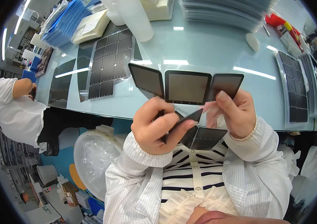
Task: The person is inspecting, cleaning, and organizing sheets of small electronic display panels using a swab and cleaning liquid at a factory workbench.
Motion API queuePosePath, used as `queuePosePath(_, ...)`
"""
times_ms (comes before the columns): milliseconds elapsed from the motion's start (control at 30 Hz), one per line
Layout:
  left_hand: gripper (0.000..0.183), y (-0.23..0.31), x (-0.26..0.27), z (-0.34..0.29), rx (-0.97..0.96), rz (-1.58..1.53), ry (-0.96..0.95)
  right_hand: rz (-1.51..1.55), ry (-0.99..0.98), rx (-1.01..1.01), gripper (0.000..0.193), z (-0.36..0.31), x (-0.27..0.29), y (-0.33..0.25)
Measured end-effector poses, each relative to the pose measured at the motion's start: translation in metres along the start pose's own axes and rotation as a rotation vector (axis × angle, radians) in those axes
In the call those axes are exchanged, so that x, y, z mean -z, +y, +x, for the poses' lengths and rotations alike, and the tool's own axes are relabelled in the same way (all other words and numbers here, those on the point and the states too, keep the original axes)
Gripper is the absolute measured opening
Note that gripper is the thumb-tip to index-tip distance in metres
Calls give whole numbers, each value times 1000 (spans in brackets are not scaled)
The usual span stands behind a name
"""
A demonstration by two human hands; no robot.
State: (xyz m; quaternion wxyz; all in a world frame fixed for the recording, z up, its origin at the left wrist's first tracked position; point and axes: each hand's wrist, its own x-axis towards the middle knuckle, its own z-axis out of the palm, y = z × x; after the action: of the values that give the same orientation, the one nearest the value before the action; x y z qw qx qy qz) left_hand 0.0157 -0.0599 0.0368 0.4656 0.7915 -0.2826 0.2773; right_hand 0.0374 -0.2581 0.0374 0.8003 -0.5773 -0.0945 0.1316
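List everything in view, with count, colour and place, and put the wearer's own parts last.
Dark panels: at least five, near-black, between the hands
Table: one, pale blue-green, beyond the hands
Gridded sheets: at least two, dark, table's left and right
Plain dark sheet: one, blackish, far left of table
Cylinder: one, whitish, table's back left
Blue stack: one, upper left
Clear sheet stack: one, bluish-grey, top
Oval object: one, white, upper right
Bin: one, white, lower left
Co-worker: one, white top, left
Background clutter: too small to count
Left hand: one, bare, centre
Right hand: one, bare, right of centre
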Motion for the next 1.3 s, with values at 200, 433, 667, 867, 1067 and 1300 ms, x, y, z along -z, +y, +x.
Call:
queuePosePath(200, 29, -3, 1, -13, -255, -138, 181, 18, 251, -79, 30, 21, 22, -3)
queuePosePath(433, 12, -34, 16, -7, 739, -809, 620, -244, -22, 232, 30, 9, 50, -17)
queuePosePath(667, 24, -39, -3, -14, 948, -914, 170, -262, -123, 367, 29, 12, 64, -24)
queuePosePath(867, 14, -24, -5, -26, 772, -746, -229, -252, 76, 342, 32, 9, 75, -32)
queuePosePath(1067, 10, -32, -6, -31, 426, -555, -318, -245, 108, 296, 32, 4, 82, -35)
queuePosePath(1300, 10, -26, 14, -30, 351, -500, -385, -274, 26, 249, 32, 0, 86, -36)
